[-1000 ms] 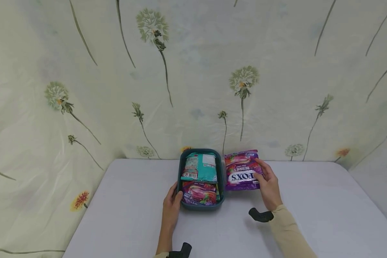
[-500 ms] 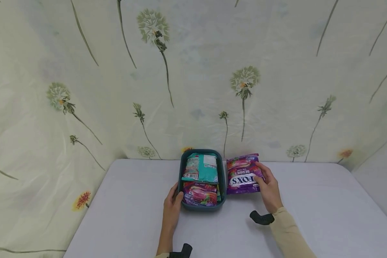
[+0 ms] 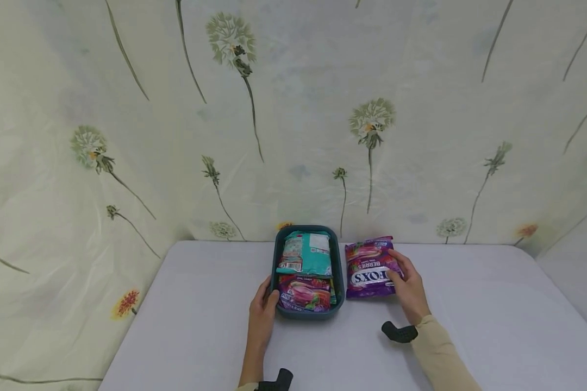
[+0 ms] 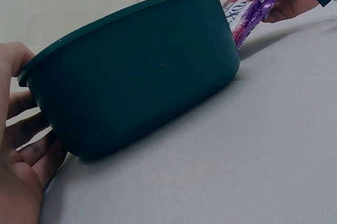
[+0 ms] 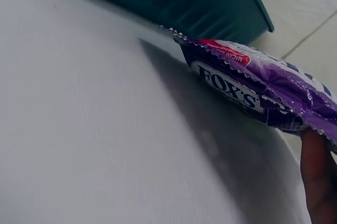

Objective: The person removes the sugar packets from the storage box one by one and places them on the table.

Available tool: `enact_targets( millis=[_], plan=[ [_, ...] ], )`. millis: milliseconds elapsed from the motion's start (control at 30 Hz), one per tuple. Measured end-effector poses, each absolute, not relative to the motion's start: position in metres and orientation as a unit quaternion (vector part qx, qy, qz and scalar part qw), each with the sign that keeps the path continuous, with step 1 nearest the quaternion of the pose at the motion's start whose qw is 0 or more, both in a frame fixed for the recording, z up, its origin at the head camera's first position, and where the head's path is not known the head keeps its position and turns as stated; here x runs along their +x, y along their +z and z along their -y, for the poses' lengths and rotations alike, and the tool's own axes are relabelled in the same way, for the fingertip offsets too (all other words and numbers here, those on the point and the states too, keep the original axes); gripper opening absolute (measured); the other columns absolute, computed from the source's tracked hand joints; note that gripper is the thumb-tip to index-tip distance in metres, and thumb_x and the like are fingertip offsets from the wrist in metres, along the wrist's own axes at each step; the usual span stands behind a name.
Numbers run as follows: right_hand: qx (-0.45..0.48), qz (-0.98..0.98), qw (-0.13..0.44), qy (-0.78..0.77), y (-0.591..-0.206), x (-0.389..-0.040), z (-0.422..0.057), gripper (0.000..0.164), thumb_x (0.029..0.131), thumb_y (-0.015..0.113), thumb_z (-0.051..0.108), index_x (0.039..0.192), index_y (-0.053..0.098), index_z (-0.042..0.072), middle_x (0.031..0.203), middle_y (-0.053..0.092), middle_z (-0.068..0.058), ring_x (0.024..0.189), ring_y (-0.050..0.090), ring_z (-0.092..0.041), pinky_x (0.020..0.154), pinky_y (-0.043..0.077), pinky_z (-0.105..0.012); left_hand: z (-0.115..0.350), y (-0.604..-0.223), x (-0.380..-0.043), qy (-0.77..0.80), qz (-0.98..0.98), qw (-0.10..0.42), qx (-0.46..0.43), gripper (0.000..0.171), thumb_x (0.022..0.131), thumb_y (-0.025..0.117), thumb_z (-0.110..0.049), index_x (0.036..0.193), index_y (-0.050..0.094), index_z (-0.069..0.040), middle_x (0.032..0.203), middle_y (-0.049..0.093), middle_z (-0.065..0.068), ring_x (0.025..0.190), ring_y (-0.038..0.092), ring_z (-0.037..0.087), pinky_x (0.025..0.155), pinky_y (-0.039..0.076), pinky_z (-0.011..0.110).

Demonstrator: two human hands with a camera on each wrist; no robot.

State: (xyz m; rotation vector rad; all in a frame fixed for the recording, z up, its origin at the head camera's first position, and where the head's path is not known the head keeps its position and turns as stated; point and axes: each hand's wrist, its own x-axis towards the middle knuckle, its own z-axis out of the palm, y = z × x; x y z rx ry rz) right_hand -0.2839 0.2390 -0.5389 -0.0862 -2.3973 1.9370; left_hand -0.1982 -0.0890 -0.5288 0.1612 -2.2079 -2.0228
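Note:
My right hand [image 3: 411, 290] pinches a purple bag of Fox's berries candy [image 3: 369, 269] by its right side, thumb on the front. The bag is tilted just right of a dark green plastic bin [image 3: 341, 271]. In the right wrist view the candy bag [image 5: 247, 84] casts a shadow on the table below it. My left hand [image 3: 261, 315] holds the bin's left side near the front corner, thumb at the rim. The left wrist view shows its fingers [image 4: 31, 124] bent against the bin's wall [image 4: 142, 66]. A teal bag [image 3: 305, 255] and another purple candy bag [image 3: 304, 293] lie inside the bin.
The bin stands near the back edge of a table with a white cover [image 3: 200, 304]. Behind it hangs a pale curtain [image 3: 293, 119] with dandelion prints. Black wrist mounts [image 3: 399, 331] stick out from both forearms.
My right hand has brought the purple candy bag slightly lower and a little to the right, away from the bin. The left hand keeps its place on the bin.

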Motion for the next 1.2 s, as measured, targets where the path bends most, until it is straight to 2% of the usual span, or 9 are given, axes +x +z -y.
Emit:
enact_targets(
  millis=[200, 267, 367, 433, 467, 700, 800, 933, 1200],
  plan=[
    [-0.03, 0.807, 0.033, 0.589, -0.542, -0.284, -0.243, 0.051, 0.098, 0.044, 0.011, 0.146, 0.034, 0.025, 0.155, 0.027, -0.008, 0.136, 0.036, -0.027, 0.087, 0.037, -0.004, 0.089, -0.53, -0.199, -0.671, 0.736, 0.073, 0.054, 0.045, 0.098, 0.049, -0.019, 0.142, 0.042, -0.011, 0.143, 0.047, 0.012, 0.131, 0.047, 0.026, 0.109, 0.037, 0.04],
    [-0.028, 0.812, 0.033, 0.581, -0.542, -0.284, -0.244, 0.051, 0.098, 0.044, 0.011, 0.146, 0.034, 0.024, 0.155, 0.027, -0.009, 0.137, 0.035, -0.028, 0.096, 0.04, -0.013, 0.089, -0.529, -0.199, -0.667, 0.739, 0.076, 0.053, 0.045, 0.098, 0.049, -0.019, 0.142, 0.042, -0.01, 0.143, 0.047, 0.012, 0.132, 0.046, 0.026, 0.109, 0.037, 0.04],
    [-0.025, 0.82, 0.031, 0.571, -0.542, -0.285, -0.246, 0.051, 0.098, 0.044, 0.011, 0.147, 0.033, 0.021, 0.156, 0.024, -0.011, 0.139, 0.032, -0.03, 0.109, 0.037, -0.036, 0.089, -0.53, -0.2, -0.665, 0.741, 0.075, 0.053, 0.045, 0.098, 0.049, -0.02, 0.142, 0.042, -0.011, 0.143, 0.047, 0.012, 0.132, 0.046, 0.026, 0.109, 0.037, 0.04],
    [-0.02, 0.826, 0.034, 0.562, -0.542, -0.285, -0.247, 0.051, 0.097, 0.045, 0.01, 0.146, 0.033, 0.017, 0.156, 0.023, -0.014, 0.14, 0.028, -0.034, 0.112, 0.03, -0.049, 0.09, -0.532, -0.2, -0.665, 0.741, 0.075, 0.051, 0.045, 0.098, 0.049, -0.02, 0.142, 0.042, -0.01, 0.144, 0.047, 0.012, 0.132, 0.046, 0.027, 0.109, 0.037, 0.041],
    [-0.019, 0.83, 0.034, 0.557, -0.542, -0.285, -0.247, 0.051, 0.097, 0.045, 0.01, 0.146, 0.032, 0.015, 0.156, 0.024, -0.015, 0.14, 0.029, -0.035, 0.112, 0.029, -0.052, 0.09, -0.535, -0.202, -0.667, 0.739, 0.075, 0.052, 0.045, 0.098, 0.049, -0.02, 0.142, 0.042, -0.011, 0.144, 0.047, 0.012, 0.132, 0.046, 0.027, 0.109, 0.037, 0.041],
    [-0.019, 0.888, 0.042, 0.457, -0.542, -0.285, -0.247, 0.05, 0.095, 0.044, 0.008, 0.144, 0.033, 0.008, 0.148, 0.032, -0.028, 0.135, 0.033, -0.044, 0.11, 0.029, -0.057, 0.09, -0.561, -0.212, -0.67, 0.735, 0.083, 0.06, 0.045, 0.098, 0.05, -0.029, 0.141, 0.043, -0.018, 0.144, 0.047, 0.008, 0.132, 0.046, 0.024, 0.11, 0.036, 0.04],
    [-0.023, 0.905, 0.037, 0.422, -0.54, -0.285, -0.245, 0.05, 0.095, 0.043, 0.01, 0.144, 0.033, 0.007, 0.147, 0.031, -0.029, 0.138, 0.027, -0.046, 0.112, 0.023, -0.058, 0.09, -0.564, -0.213, -0.666, 0.738, 0.093, 0.056, 0.046, 0.097, 0.05, -0.031, 0.141, 0.044, -0.018, 0.143, 0.048, 0.008, 0.132, 0.047, 0.024, 0.11, 0.037, 0.04],
    [-0.032, 0.916, 0.029, 0.4, -0.538, -0.284, -0.245, 0.049, 0.095, 0.043, 0.01, 0.143, 0.034, 0.006, 0.146, 0.033, -0.029, 0.137, 0.028, -0.046, 0.111, 0.022, -0.061, 0.09, -0.564, -0.212, -0.668, 0.735, 0.099, 0.055, 0.046, 0.097, 0.051, -0.032, 0.141, 0.045, -0.019, 0.143, 0.048, 0.007, 0.132, 0.047, 0.024, 0.11, 0.036, 0.04],
    [-0.049, 0.932, 0.039, 0.357, -0.54, -0.282, -0.247, 0.047, 0.094, 0.046, 0.015, 0.14, 0.04, 0.008, 0.144, 0.039, -0.027, 0.13, 0.036, -0.05, 0.093, 0.025, -0.061, 0.09, -0.561, -0.211, -0.672, 0.733, 0.091, 0.053, 0.045, 0.098, 0.05, -0.031, 0.141, 0.044, -0.019, 0.144, 0.046, 0.007, 0.133, 0.045, 0.024, 0.11, 0.036, 0.039]
  ],
)
